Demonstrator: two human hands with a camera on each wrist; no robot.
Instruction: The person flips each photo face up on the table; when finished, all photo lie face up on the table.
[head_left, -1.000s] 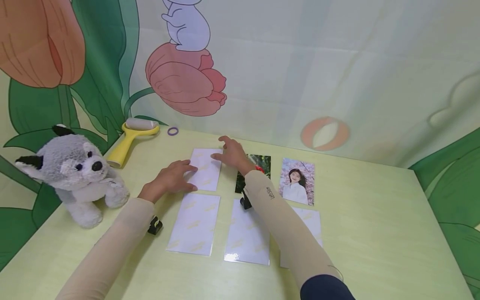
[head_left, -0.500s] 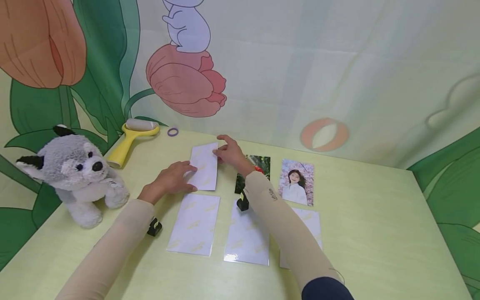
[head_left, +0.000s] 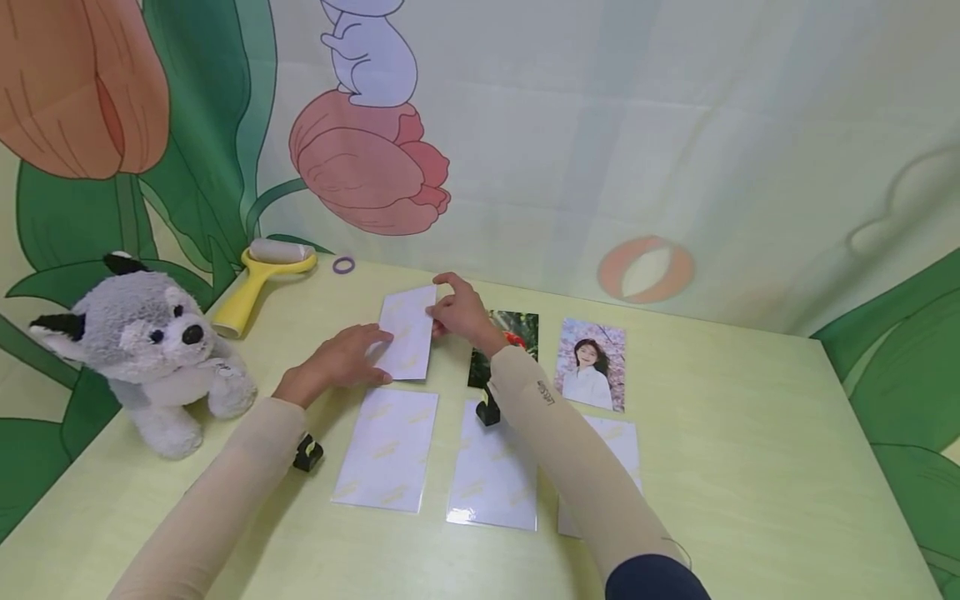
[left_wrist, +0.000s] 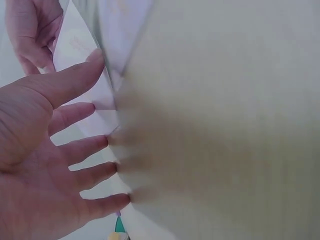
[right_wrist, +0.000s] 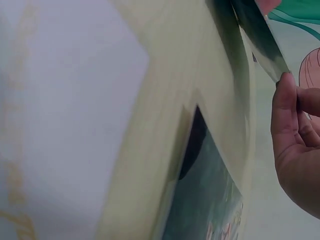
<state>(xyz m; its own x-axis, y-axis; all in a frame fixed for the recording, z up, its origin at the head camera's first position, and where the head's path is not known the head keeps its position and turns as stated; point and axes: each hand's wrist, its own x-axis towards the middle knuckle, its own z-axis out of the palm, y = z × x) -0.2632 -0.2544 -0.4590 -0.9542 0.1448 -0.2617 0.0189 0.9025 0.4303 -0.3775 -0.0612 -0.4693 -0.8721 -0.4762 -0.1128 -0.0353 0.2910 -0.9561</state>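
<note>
At the back left of the table lies a photo print [head_left: 406, 337], its white back with faint yellow lettering upward. My right hand [head_left: 462, 312] pinches its right edge between thumb and fingers, and that side is raised off the table. The dark picture side of the print [right_wrist: 262, 40] shows from below in the right wrist view. My left hand [head_left: 336, 360] is at the print's left side, fingers spread and fairly straight. Its thumb [left_wrist: 80, 82] lies by the near edge in the left wrist view; I cannot tell how firmly it touches.
Face-down prints [head_left: 386, 450] [head_left: 493, 475] [head_left: 618, 442] form a near row. Face-up behind them are a green-and-red photo [head_left: 525, 329] and a portrait photo [head_left: 592, 367]. A plush husky [head_left: 150, 350], a yellow lint roller [head_left: 258, 283] and a purple ring [head_left: 343, 265] stand leftward.
The print lay flat a second ago. My right hand has pinched its right edge and tilted that side up. The left hand has stayed nearly still.
</note>
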